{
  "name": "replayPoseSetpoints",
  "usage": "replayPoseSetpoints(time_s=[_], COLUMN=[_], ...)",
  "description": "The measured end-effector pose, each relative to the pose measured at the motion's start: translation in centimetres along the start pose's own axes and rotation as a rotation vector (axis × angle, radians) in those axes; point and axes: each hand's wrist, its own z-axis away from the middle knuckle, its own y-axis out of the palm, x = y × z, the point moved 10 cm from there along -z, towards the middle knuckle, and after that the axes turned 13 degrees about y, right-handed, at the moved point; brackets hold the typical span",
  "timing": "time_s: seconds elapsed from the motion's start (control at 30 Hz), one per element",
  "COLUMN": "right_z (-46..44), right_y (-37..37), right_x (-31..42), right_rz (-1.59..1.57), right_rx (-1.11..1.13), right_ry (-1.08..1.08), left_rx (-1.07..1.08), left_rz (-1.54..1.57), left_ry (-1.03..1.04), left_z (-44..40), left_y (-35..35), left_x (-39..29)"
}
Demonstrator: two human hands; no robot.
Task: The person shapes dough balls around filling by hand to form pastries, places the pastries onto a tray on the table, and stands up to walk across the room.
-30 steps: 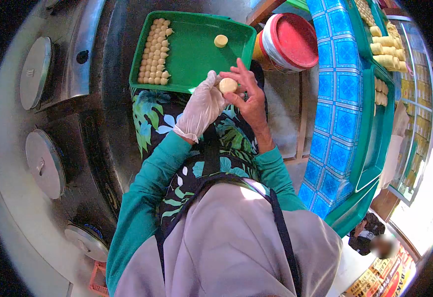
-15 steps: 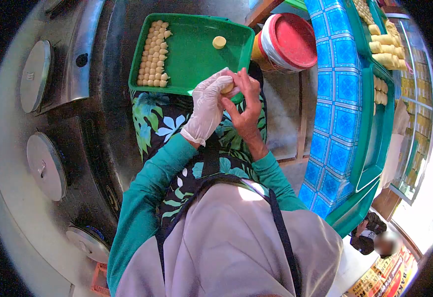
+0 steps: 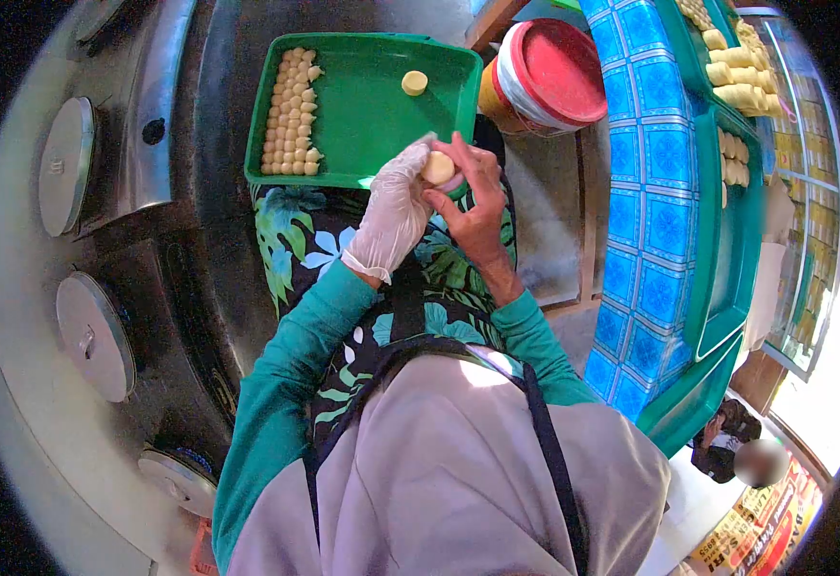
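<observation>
My left hand (image 3: 393, 202), in a thin white glove, cups a round pale piece of dough (image 3: 438, 169) near the front edge of a green tray (image 3: 362, 144). My right hand (image 3: 480, 202) is bare. Its thumb and fingers close around the same dough from the other side, and its index finger stretches along the edge. Rows of small pale dough balls (image 3: 290, 115) fill the left end of the tray, several with pointed tips. One flat-topped dough piece (image 3: 415, 84) lies apart toward the tray's back right.
A bucket with a red lid (image 3: 559, 72) stands right of the tray. Beyond it, a table with a blue checked cloth (image 3: 665, 192) carries green trays (image 3: 718, 326) and dough rolls (image 3: 742, 82). Round metal lids (image 3: 95, 336) line the left. A person (image 3: 727, 437) is at lower right.
The dough between my hands now shows its round pale face, where before fingers mostly covered it. My hands stay close together at the tray's front edge, and the view has shifted slightly.
</observation>
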Motion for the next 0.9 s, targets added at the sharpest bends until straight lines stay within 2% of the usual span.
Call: replayPoseSetpoints(time_s=[0.1,0.17,0.33,0.4,0.43,0.5,0.53,0.6,0.67,0.73,0.8,0.9], right_z=[-0.1,-0.1,1.0,1.4,1.9,2.4,2.6,3.4,3.4,3.9,3.6,3.7], right_y=[-0.1,-0.3,-1.9,-1.5,-1.3,-0.9,-1.3,1.0,0.6,0.1,-2.2,-5.5], right_x=[-0.7,0.0,0.7,0.2,-0.1,-1.6,-1.5,-5.9,-6.9,-7.2,-5.1,-3.9], right_rz=[-0.057,0.058,0.151,0.147,0.174,0.078,0.087,-0.578,-0.645,-0.818,-0.915,-0.859], right_rx=[-0.025,0.001,-0.231,-0.223,-0.270,-0.298,-0.323,-0.063,-0.144,-0.105,-0.076,0.010], right_ry=[0.050,-0.002,0.104,0.132,0.137,0.278,0.271,0.761,0.698,0.807,0.778,0.848], left_rx=[0.012,-0.005,-0.026,0.069,0.113,0.084,0.111,-0.005,0.026,0.142,0.194,0.336], left_rz=[-0.022,-0.034,-0.187,-0.295,-0.291,-0.565,-0.560,-0.584,-0.553,-0.703,-0.713,-0.714], left_ry=[0.026,0.008,0.033,0.099,0.069,0.281,0.277,0.121,0.176,0.243,0.271,0.021], left_z=[0.1,-0.2,-0.5,-0.5,-0.2,-0.1,0.2,0.5,0.7,0.5,0.7,2.1], left_y=[0.4,-0.2,0.6,1.2,1.9,2.3,2.7,2.0,2.2,3.0,3.7,7.1], left_x=[0.0,0.5,-0.1,-0.5,0.3,-1.6,-1.6,-0.4,-0.4,-0.4,-0.5,0.4])
